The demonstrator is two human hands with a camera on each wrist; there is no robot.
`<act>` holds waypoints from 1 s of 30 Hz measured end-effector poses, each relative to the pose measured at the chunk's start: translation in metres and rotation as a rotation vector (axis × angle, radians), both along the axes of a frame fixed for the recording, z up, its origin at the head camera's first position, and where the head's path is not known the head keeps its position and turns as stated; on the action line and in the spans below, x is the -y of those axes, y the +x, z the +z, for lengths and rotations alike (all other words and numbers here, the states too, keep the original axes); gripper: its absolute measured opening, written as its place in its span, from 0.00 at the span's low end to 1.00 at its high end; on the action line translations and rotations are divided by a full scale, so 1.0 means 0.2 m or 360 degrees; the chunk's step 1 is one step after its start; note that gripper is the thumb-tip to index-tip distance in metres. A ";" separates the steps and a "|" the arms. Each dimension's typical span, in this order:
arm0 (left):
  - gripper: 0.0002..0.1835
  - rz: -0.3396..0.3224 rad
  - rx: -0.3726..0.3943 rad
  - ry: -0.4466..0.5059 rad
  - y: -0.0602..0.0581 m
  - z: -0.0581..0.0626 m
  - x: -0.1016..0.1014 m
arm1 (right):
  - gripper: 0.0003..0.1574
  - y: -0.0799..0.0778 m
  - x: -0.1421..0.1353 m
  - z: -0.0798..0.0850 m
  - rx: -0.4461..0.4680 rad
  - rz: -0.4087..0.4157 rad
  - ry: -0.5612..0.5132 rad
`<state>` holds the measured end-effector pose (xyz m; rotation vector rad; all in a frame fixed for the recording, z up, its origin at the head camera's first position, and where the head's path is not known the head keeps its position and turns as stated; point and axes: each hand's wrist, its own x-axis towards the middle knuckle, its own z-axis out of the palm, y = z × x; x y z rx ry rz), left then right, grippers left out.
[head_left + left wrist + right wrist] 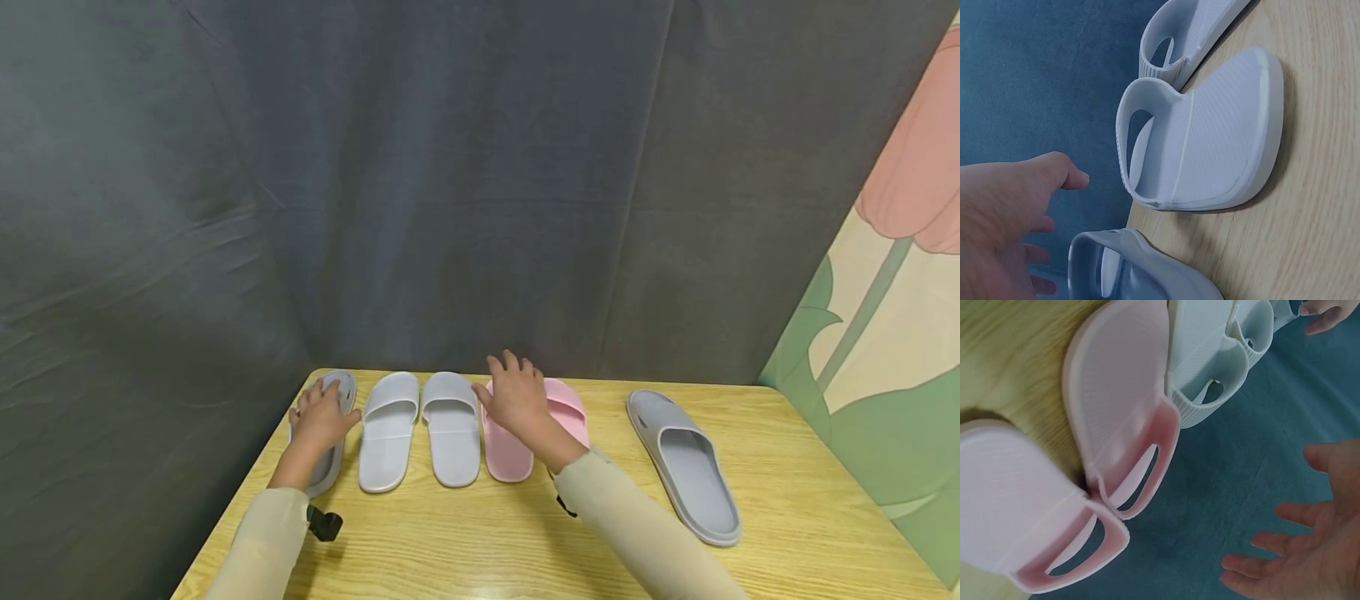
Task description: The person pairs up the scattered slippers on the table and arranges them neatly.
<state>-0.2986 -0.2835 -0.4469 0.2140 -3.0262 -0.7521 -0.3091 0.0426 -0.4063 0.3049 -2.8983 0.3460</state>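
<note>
My left hand [318, 422] hovers with spread fingers over a grey slipper [326, 478] at the table's left end. In the left wrist view a gap shows between that hand [1007, 212] and the slippers. My right hand [519, 402] is held above a pair of pink slippers, partly covering the left pink slipper [508, 458] and the right pink slipper [564, 393]. The right wrist view shows its fingers extended and apart from them. Between the hands lie two pale grey-white slippers, the left one [386, 450] and the right one [454, 450], side by side.
Another grey slipper [697, 475] lies angled on the right part of the wooden table [450, 542]. A dark grey curtain [465, 208] hangs behind and on the left. A wall with a painted tulip [911, 167] stands at the right.
</note>
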 end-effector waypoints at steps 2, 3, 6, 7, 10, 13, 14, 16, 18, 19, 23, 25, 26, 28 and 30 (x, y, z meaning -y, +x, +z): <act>0.43 0.0001 -0.0003 -0.0006 0.00 -0.01 0.01 | 0.40 0.00 -0.02 -0.01 -0.0007 0.0004 -0.0005; 0.43 0.0002 -0.0003 -0.0007 0.00 -0.01 0.01 | 0.40 0.01 -0.03 -0.01 -0.0014 0.0005 -0.0001; 0.43 0.0006 -0.0005 -0.0004 0.00 -0.01 0.02 | 0.40 0.02 -0.05 -0.01 -0.0027 0.0006 0.0000; 0.43 0.0006 -0.0007 -0.0004 0.00 -0.02 0.02 | 0.40 0.02 -0.06 -0.01 -0.0025 0.0005 -0.0005; 0.43 0.0002 -0.0014 0.0004 0.00 -0.02 0.02 | 0.40 0.02 -0.08 -0.02 -0.0032 -0.0004 -0.0012; 0.43 0.0004 -0.0025 0.0007 -0.01 -0.01 0.02 | 0.40 0.02 -0.11 -0.02 -0.0027 -0.0009 -0.0026; 0.43 0.0004 -0.0027 0.0010 -0.01 -0.01 0.02 | 0.40 0.02 -0.11 -0.02 -0.0026 -0.0011 -0.0031; 0.43 0.0004 -0.0033 0.0010 -0.01 -0.02 0.03 | 0.40 0.03 -0.13 -0.02 -0.0024 -0.0013 -0.0052; 0.43 -0.0002 -0.0036 0.0017 -0.01 -0.02 0.03 | 0.40 0.03 -0.15 -0.02 -0.0019 -0.0013 -0.0061; 0.43 -0.0006 -0.0037 0.0019 -0.01 -0.03 0.03 | 0.40 0.03 -0.16 -0.02 -0.0021 -0.0013 -0.0064; 0.43 -0.0015 -0.0032 0.0035 -0.01 -0.04 0.05 | 0.41 0.03 -0.19 -0.03 -0.0009 -0.0017 -0.0051; 0.43 -0.0015 -0.0028 0.0033 -0.01 -0.05 0.05 | 0.41 0.03 -0.21 -0.04 -0.0001 -0.0026 -0.0047; 0.43 -0.0015 -0.0026 0.0034 0.00 -0.05 0.05 | 0.41 0.03 -0.22 -0.04 0.0008 -0.0034 -0.0045; 0.43 -0.0015 -0.0023 0.0024 -0.01 -0.05 0.06 | 0.41 0.03 -0.24 -0.05 0.0020 -0.0053 -0.0040; 0.43 -0.0012 -0.0018 0.0015 0.00 -0.06 0.06 | 0.41 0.03 -0.25 -0.05 0.0020 -0.0066 -0.0031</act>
